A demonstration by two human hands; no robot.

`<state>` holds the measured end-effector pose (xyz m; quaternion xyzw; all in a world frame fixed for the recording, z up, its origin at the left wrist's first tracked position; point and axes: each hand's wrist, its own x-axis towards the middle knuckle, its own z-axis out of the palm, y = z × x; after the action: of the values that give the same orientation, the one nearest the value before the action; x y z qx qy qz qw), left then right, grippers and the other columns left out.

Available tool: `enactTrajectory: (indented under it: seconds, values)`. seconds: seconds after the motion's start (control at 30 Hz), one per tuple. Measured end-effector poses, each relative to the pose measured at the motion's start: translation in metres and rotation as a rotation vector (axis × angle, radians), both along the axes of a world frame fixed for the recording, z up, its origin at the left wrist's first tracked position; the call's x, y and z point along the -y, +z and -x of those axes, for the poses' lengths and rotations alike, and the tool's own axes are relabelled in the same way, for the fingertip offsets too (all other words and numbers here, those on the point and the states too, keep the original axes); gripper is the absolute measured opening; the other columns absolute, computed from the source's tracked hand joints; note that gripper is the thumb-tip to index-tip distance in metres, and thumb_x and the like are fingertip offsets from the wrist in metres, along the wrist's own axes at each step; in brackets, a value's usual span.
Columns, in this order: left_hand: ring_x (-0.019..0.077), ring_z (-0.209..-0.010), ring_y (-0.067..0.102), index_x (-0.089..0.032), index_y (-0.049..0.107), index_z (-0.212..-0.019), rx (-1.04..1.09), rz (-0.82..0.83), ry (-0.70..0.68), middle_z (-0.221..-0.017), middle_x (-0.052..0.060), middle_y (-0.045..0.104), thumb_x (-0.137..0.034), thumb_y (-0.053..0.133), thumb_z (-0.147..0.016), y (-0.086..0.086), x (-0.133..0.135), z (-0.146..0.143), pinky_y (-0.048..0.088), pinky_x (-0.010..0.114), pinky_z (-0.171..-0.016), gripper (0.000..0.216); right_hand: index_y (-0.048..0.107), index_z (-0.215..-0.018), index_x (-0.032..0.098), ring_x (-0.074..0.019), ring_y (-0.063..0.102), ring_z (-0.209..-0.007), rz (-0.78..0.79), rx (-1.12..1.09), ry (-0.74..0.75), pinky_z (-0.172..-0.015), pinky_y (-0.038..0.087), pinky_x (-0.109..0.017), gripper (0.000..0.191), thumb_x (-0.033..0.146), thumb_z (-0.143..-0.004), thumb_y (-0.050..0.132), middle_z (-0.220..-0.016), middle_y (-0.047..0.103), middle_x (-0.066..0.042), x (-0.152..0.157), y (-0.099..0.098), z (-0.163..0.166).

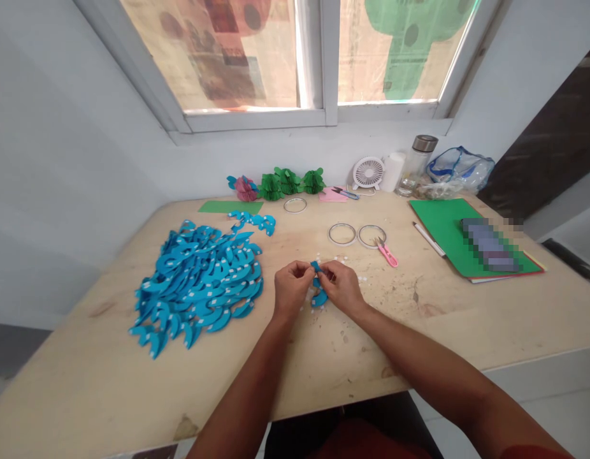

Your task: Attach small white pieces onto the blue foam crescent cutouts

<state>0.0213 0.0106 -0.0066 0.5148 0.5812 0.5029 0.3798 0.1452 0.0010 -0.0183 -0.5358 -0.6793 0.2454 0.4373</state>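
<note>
Between my fingertips is a small curved blue paper piece (320,297), held over the table near its middle. My left hand (292,287) pinches it from the left, and my right hand (343,284) pinches it from the right. The fingers cover part of its upper end. Small white bits (363,278) lie scattered on the wood around both hands. To the left spreads a large heap of blue curved paper pieces (204,274) with white square patches on them. A smaller group of the same pieces (257,220) lies just behind the heap.
Beyond my hands lie two rolls of narrow tape (341,234) and pink-handled snips (388,254); another tape ring (295,205) is farther back. Green paper figures (290,182), a small fan (369,173) and a glass bottle (417,167) line the wall. Green sheets (443,223) and a pen (429,240) are right.
</note>
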Motion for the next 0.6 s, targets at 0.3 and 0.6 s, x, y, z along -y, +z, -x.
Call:
enactTrajectory:
  seconds: [0.3, 0.6]
  values:
    - [0.012, -0.049, 0.053, -0.013, 0.063, -0.059, 0.246, 0.137, -0.037, -0.05, 0.001, 0.059, -0.032, 0.066, -0.056, -0.009, -0.005, 0.0, 0.042, 0.021, -0.046, 0.02, 0.067, -0.082, 0.017, -0.0115, 0.05, -0.055, 0.124, -0.218, 0.036, -0.052, 0.038, -0.022, 0.018, 0.022, -0.074, 0.053, -0.066, 0.062, -0.001, -0.004, -0.005, 0.0]
    - [0.0115, -0.045, 0.052, -0.014, 0.062, -0.06, 0.268, 0.165, -0.008, -0.048, -0.001, 0.057, -0.028, 0.061, -0.057, -0.007, -0.002, 0.0, 0.041, 0.022, -0.043, 0.015, 0.065, -0.075, 0.015, -0.0095, 0.046, -0.049, 0.242, -0.402, 0.043, -0.046, 0.037, -0.02, 0.017, 0.028, -0.072, 0.055, -0.058, 0.057, 0.001, -0.009, -0.01, 0.0]
